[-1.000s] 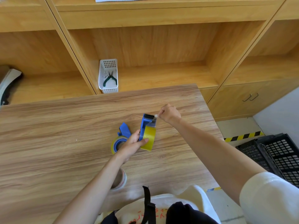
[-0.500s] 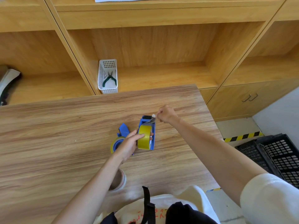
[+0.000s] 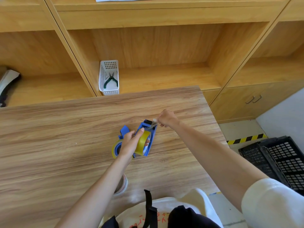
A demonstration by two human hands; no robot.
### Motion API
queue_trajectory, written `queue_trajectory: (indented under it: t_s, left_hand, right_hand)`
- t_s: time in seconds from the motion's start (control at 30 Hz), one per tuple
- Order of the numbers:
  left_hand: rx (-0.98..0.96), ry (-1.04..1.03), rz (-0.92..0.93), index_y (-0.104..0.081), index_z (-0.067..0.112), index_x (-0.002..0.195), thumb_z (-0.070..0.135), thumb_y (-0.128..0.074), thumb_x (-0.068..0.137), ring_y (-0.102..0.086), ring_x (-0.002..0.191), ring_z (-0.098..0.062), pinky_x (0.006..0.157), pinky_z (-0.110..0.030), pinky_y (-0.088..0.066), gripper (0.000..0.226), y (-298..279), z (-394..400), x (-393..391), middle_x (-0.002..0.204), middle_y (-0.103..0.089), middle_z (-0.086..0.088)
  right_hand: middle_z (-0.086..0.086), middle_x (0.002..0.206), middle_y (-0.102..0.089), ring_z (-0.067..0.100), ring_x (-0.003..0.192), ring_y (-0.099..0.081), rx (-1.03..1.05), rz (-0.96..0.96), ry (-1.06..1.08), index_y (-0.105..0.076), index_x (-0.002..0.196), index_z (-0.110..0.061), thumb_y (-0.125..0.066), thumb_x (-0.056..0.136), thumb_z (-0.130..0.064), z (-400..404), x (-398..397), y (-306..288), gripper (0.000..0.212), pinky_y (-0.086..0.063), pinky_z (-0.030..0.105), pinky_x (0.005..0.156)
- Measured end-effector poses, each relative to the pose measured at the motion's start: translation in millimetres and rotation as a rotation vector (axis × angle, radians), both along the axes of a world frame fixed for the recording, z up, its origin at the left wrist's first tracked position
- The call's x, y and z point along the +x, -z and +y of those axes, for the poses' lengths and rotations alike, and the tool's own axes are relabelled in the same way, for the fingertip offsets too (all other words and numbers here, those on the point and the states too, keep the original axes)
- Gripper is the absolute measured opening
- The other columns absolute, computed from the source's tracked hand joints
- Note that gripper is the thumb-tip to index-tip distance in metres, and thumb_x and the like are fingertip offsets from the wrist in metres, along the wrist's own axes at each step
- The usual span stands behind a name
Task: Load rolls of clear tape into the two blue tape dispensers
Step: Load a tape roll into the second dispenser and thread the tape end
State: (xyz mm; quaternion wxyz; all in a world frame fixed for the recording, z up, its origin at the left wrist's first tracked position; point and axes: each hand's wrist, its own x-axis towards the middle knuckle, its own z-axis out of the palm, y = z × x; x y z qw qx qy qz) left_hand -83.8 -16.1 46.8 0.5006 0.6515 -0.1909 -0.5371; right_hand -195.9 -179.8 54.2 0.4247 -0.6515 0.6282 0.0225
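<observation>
A blue tape dispenser (image 3: pixel 152 134) lies on the wooden table (image 3: pixel 49 145) with a yellowish clear tape roll (image 3: pixel 142 143) seated in it. My left hand (image 3: pixel 131 143) grips the roll and the dispenser's side. My right hand (image 3: pixel 167 119) pinches the loose tape end (image 3: pixel 153 124) near the dispenser's toothed cutter. A second blue dispenser (image 3: pixel 121 135) with a tape roll (image 3: pixel 116 148) lies just left, partly hidden behind my left hand. A spare clear tape roll (image 3: pixel 122 185) sits near the table's front edge, half hidden by my left forearm.
A white basket (image 3: pixel 108 78) holding green-handled pliers stands on the shelf behind the table. Wooden shelving and cabinets fill the back. Black plastic crates (image 3: pixel 279 162) sit on the floor at the right, beside yellow-black floor tape.
The dispenser has tipped from upright on its edge to lying lower on the table. My right hand has come down with the tape end toward the cutter.
</observation>
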Motion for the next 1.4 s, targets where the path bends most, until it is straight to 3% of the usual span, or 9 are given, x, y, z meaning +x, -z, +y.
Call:
queue_trajectory:
  t_s: [0.13, 0.33, 0.5, 0.6, 0.7, 0.83, 1.1, 1.27, 1.4]
  left_hand:
    - [0.032, -0.034, -0.039, -0.069, 0.011, 0.084, 0.045, -0.071, 0.084, -0.07, 0.065, -0.028, 0.075, -0.049, -0.057, 0.033, 0.7, -2.4, 2.1, 0.075, -0.076, -0.018]
    - [0.041, -0.052, -0.051, -0.068, 0.011, 0.079, 0.042, -0.074, 0.082, -0.069, 0.063, -0.03, 0.073, -0.046, -0.058, 0.032, -6.7, -5.8, 1.6, 0.071, -0.074, -0.02]
    - [0.033, -0.065, -0.068, -0.069, 0.012, 0.077, 0.043, -0.075, 0.078, -0.069, 0.062, -0.03, 0.073, -0.047, -0.057, 0.032, -5.1, -4.6, 0.6, 0.07, -0.074, -0.02]
    - [0.034, -0.066, -0.085, -0.068, 0.009, 0.078, 0.042, -0.074, 0.081, -0.07, 0.058, -0.027, 0.065, -0.04, -0.057, 0.034, -3.9, -4.2, -0.3, 0.066, -0.073, -0.018]
    - [0.04, -0.068, -0.075, -0.068, 0.006, 0.083, 0.041, -0.073, 0.083, -0.069, 0.055, -0.026, 0.054, -0.032, -0.055, 0.035, -5.9, -3.9, -2.0, 0.065, -0.072, -0.018]
    - [0.038, -0.035, -0.092, -0.067, 0.006, 0.08, 0.041, -0.068, 0.088, -0.065, 0.046, -0.023, 0.036, -0.023, -0.045, 0.036, -9.2, -2.7, -3.0, 0.066, -0.072, -0.019]
    - [-0.024, 0.133, -0.022, -0.065, -0.003, 0.104, 0.039, -0.059, 0.095, -0.074, 0.07, -0.026, 0.071, -0.039, -0.06, 0.043, -6.9, -0.5, 2.1, 0.083, -0.077, -0.019]
    - [-0.054, 0.319, 0.12, -0.059, 0.001, 0.117, 0.028, -0.056, 0.097, -0.073, 0.09, -0.027, 0.088, -0.044, -0.056, 0.034, -4.7, -1.1, 10.0, 0.102, -0.076, -0.019]
    - [-0.088, 0.488, 0.178, -0.052, 0.006, 0.126, 0.029, -0.064, 0.087, -0.066, 0.112, -0.03, 0.101, -0.051, -0.048, 0.046, -0.6, 1.0, 15.5, 0.119, -0.071, -0.017]
  right_hand:
    - [0.011, 0.098, -0.068, 0.023, 0.089, -0.071, -0.01, 0.016, 0.04, -0.057, 0.11, -0.005, -0.048, 0.087, -0.008, 6.3, 4.5, -0.1, 0.025, -0.061, 0.04, 0.082]
    - [0.013, 0.106, -0.066, 0.024, 0.09, -0.071, -0.014, -0.003, 0.101, -0.055, 0.118, -0.003, -0.047, 0.09, -0.008, 6.9, 8.7, 0.7, 0.029, -0.061, 0.041, 0.082]
    - [0.009, 0.084, -0.059, 0.024, 0.094, -0.072, 0.007, 0.003, 0.149, -0.054, 0.115, -0.003, -0.045, 0.094, -0.008, 5.5, 5.9, 0.9, 0.024, -0.061, 0.036, 0.08]
    - [0.01, 0.088, -0.062, 0.023, 0.094, -0.072, 0.026, 0.002, 0.14, -0.053, 0.116, -0.002, -0.045, 0.094, -0.008, 3.6, 4.4, 5.3, 0.024, -0.061, 0.033, 0.073]
    - [0.011, 0.094, -0.068, 0.025, 0.087, -0.071, -0.001, -0.01, 0.099, -0.058, 0.098, -0.005, -0.051, 0.091, -0.016, 0.3, 7.9, 4.9, 0.015, -0.061, 0.037, 0.076]
    - [0.012, 0.101, -0.064, 0.029, 0.088, -0.063, -0.069, -0.012, 0.06, -0.055, 0.102, -0.008, -0.041, 0.087, -0.017, -4.3, 12.4, 4.3, 0.022, -0.053, 0.037, 0.078]
    - [0.009, 0.112, -0.064, 0.028, 0.1, -0.062, -0.146, -0.048, 0.087, -0.058, 0.118, -0.009, -0.041, 0.095, -0.027, -11.0, 11.1, 3.8, 0.034, -0.053, 0.037, 0.085]
    - [0.01, 0.116, -0.066, 0.03, 0.103, -0.064, -0.197, -0.012, 0.076, -0.062, 0.115, -0.011, -0.043, 0.094, -0.032, -17.3, 10.1, 0.7, 0.035, -0.054, 0.037, 0.085]
    - [0.008, 0.117, -0.065, 0.03, 0.106, -0.063, -0.211, 0.018, 0.063, -0.062, 0.116, -0.012, -0.042, 0.095, -0.029, -18.7, 8.6, -0.8, 0.033, -0.053, 0.037, 0.085]
